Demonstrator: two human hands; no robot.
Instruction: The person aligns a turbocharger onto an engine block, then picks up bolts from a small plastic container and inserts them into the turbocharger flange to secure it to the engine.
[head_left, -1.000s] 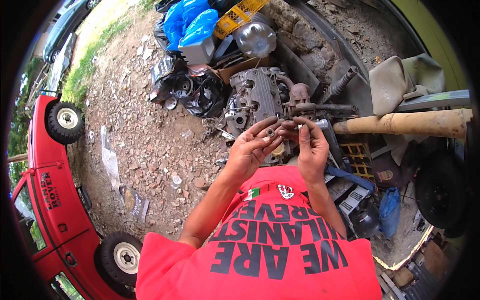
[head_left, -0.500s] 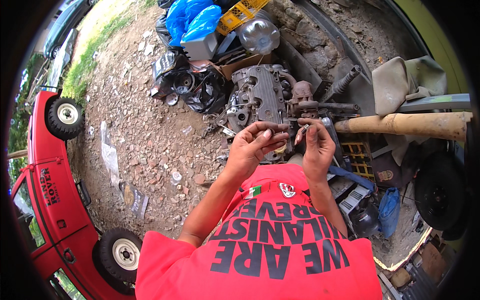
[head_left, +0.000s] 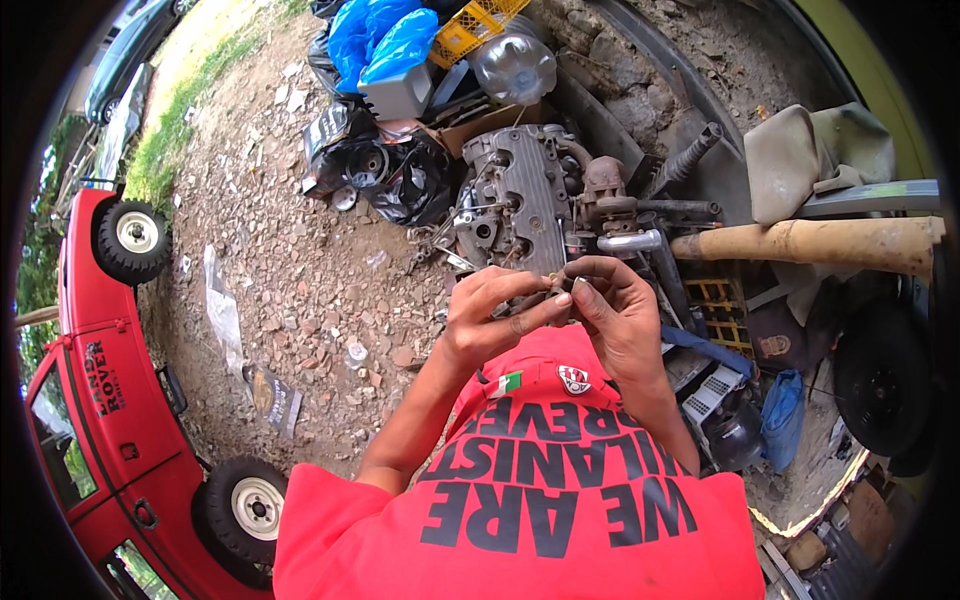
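My left hand (head_left: 497,315) and my right hand (head_left: 617,315) meet in front of my chest, both closed, fingertips almost touching. Between them shows a tiny brassy metal part (head_left: 556,283), pinched at the fingertips; its exact kind is too small to tell. Whatever else the left fingers hold is hidden. Just beyond the hands lies a dirty grey engine (head_left: 525,195) with a ribbed cover on top. A rusty turbocharger (head_left: 606,190) is attached at its right side, above a silvery pipe (head_left: 630,242).
Black plastic bags (head_left: 405,180) and blue bags (head_left: 385,40) lie beyond the engine, by a clear plastic bottle (head_left: 515,70) and a yellow crate (head_left: 475,28). A bamboo pole (head_left: 810,240) juts in from the right. A red vehicle (head_left: 120,400) stands left on stony ground.
My hands have come together and slightly nearer to me. The small metal part, earlier apart in my right fingers, is now at the left fingertips too. The silvery pipe shows more.
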